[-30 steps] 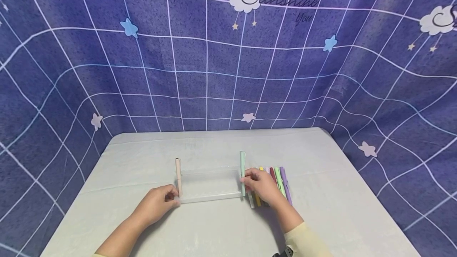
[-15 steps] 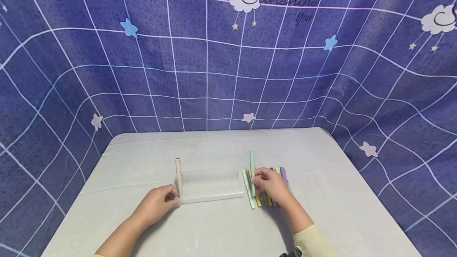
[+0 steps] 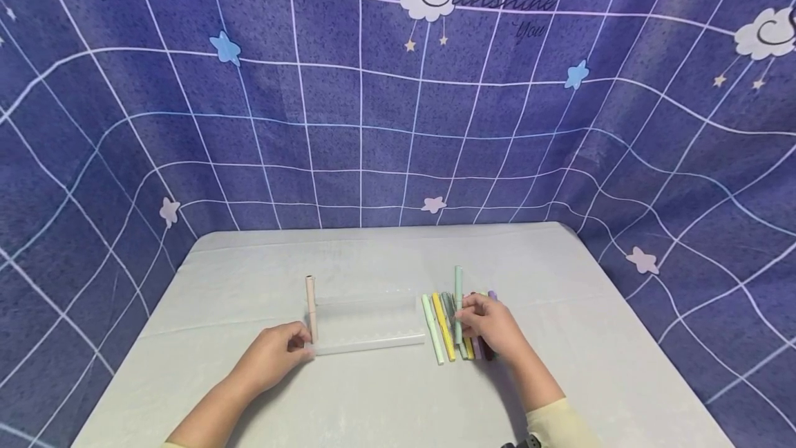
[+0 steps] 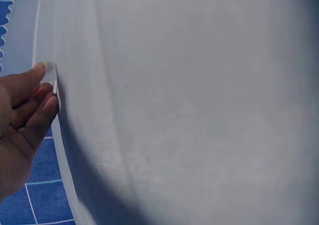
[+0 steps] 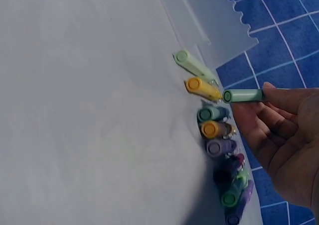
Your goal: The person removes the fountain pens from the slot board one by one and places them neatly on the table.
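My right hand (image 3: 495, 325) pinches a mint-green capped pen (image 3: 458, 289) upright between thumb and fingers, above a row of pens. In the right wrist view the same green pen (image 5: 242, 95) juts from the fingertips, its end toward the camera. My left hand (image 3: 278, 357) grips the left end of a clear plastic pen rack (image 3: 373, 346). Beside its fingers a pale pink pen (image 3: 311, 306) stands nearly upright at that end of the rack. From the left wrist, the thumb and fingers (image 4: 32, 100) show around the rack's end; the rack's edge is notched.
Right of the rack, several pens lie side by side, among them a light green pen (image 3: 433, 330) and a yellow pen (image 3: 444, 327). The right hand partly covers others, including a purple one. A white cloth covers the table (image 3: 348, 406); a blue gridded curtain (image 3: 348, 123) hangs behind.
My right hand has carried the mint-green pen rightward, from the rack's right end to above the row of pens. The left hand, rack and pink pen stay in place.
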